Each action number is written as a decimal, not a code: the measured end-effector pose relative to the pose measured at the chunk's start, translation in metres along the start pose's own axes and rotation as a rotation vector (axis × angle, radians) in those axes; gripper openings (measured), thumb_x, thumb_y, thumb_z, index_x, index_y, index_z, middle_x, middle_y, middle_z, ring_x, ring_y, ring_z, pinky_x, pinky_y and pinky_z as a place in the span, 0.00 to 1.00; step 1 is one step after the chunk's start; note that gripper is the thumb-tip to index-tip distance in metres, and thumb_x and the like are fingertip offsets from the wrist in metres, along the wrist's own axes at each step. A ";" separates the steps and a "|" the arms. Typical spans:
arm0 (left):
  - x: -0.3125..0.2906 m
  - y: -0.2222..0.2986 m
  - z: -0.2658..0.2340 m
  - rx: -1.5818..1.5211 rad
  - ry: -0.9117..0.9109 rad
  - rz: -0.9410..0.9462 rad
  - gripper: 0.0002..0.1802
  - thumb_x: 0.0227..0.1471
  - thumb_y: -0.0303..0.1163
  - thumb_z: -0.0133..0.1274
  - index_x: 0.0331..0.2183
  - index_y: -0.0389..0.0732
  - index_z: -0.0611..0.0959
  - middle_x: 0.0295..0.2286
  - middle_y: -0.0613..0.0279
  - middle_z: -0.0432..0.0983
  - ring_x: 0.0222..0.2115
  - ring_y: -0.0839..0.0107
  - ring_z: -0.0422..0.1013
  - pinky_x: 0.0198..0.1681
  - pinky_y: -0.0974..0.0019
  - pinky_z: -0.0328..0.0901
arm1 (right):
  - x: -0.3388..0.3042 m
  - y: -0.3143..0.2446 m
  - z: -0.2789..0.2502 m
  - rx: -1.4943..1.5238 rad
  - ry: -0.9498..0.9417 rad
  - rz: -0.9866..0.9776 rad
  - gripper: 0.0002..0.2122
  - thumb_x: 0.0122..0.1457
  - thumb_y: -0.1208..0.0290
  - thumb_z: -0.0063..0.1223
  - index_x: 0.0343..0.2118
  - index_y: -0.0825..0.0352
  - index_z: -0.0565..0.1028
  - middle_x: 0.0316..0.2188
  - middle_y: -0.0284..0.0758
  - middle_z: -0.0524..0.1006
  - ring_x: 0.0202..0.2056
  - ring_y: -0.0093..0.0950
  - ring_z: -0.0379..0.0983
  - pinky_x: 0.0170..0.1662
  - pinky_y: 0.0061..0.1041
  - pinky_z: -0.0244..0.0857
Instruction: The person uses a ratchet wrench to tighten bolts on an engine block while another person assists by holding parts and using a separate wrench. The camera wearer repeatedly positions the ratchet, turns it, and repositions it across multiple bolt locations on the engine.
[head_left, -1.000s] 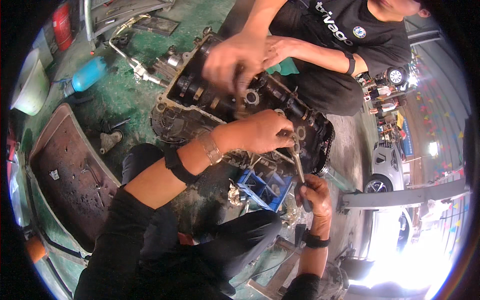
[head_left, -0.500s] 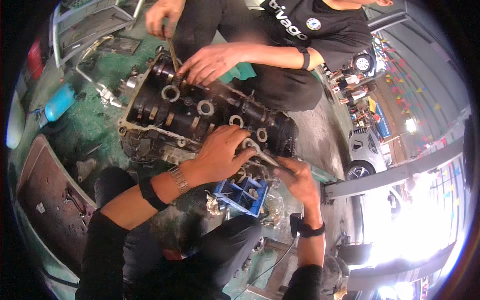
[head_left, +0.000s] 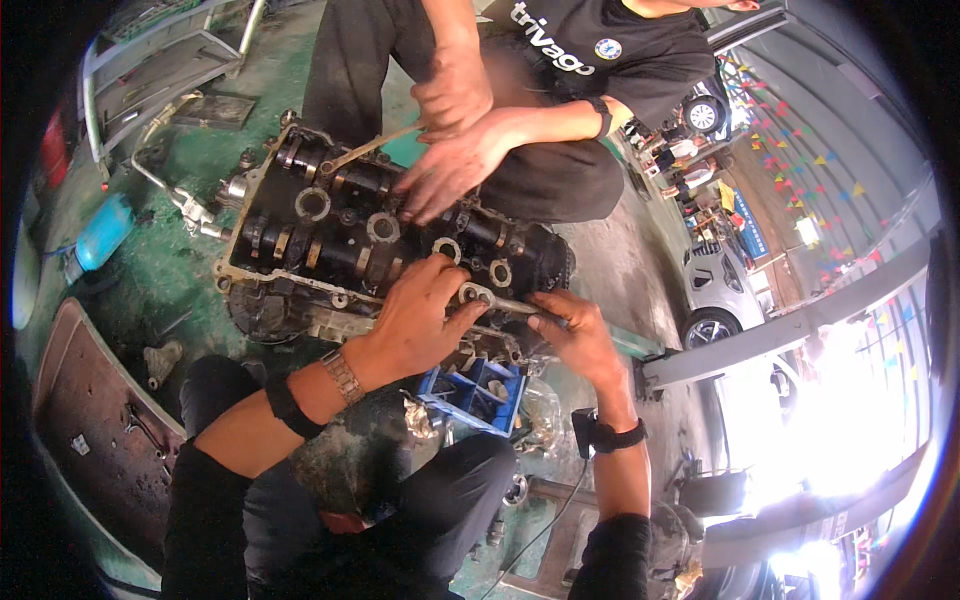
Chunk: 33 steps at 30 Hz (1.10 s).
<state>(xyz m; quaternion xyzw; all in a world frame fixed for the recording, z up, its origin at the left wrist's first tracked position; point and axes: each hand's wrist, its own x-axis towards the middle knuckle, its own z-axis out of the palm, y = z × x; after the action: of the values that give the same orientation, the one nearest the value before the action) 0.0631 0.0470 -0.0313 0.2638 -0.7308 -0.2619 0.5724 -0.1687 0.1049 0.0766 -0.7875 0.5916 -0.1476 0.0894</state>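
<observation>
A dark, oily engine cylinder head (head_left: 330,240) lies on the green floor in front of me. My left hand (head_left: 420,315) rests on its near edge, fingers pressing the ring end of a metal wrench (head_left: 495,300). My right hand (head_left: 575,335) grips the wrench's handle just to the right. Across the cylinder head, another person's hands (head_left: 455,150) work on its far side, one holding a thin metal tool (head_left: 365,152).
A blue plastic compartment tray (head_left: 480,392) sits below my hands, by my knee. A rusty metal tray (head_left: 85,440) lies at lower left, a blue bottle (head_left: 100,232) at left. Pipes and fittings (head_left: 185,205) lie beside the cylinder head. A white car (head_left: 715,285) stands at right.
The view has swung so the cylinder head sits higher and more central. My hands have come together on the wrench at its near edge. The other person's hands moved over its far side.
</observation>
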 end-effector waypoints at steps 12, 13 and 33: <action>0.000 -0.004 0.005 0.032 0.037 0.055 0.16 0.49 0.33 0.60 0.38 0.34 0.76 0.31 0.49 0.71 0.35 0.48 0.69 0.40 0.50 0.64 | -0.013 -0.003 0.010 -0.022 0.073 -0.031 0.14 0.53 0.76 0.62 0.43 0.72 0.78 0.33 0.45 0.78 0.32 0.36 0.76 0.37 0.29 0.69; 0.001 -0.005 0.005 0.030 0.042 0.056 0.16 0.49 0.33 0.60 0.38 0.34 0.76 0.32 0.49 0.72 0.35 0.48 0.69 0.40 0.50 0.64 | -0.016 -0.005 0.011 -0.021 0.069 0.001 0.14 0.53 0.76 0.62 0.42 0.72 0.79 0.32 0.45 0.78 0.31 0.36 0.76 0.36 0.29 0.70; 0.005 -0.008 -0.007 -0.047 -0.059 0.038 0.14 0.53 0.33 0.56 0.39 0.34 0.78 0.32 0.49 0.73 0.35 0.47 0.70 0.39 0.52 0.65 | -0.079 -0.070 0.087 0.624 0.084 0.565 0.19 0.57 0.70 0.61 0.47 0.76 0.72 0.31 0.38 0.80 0.29 0.25 0.74 0.32 0.25 0.68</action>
<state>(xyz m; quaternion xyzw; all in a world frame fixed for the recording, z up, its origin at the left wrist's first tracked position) 0.0700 0.0370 -0.0317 0.2284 -0.7460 -0.2757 0.5615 -0.0963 0.1979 0.0068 -0.5228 0.7145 -0.3210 0.3363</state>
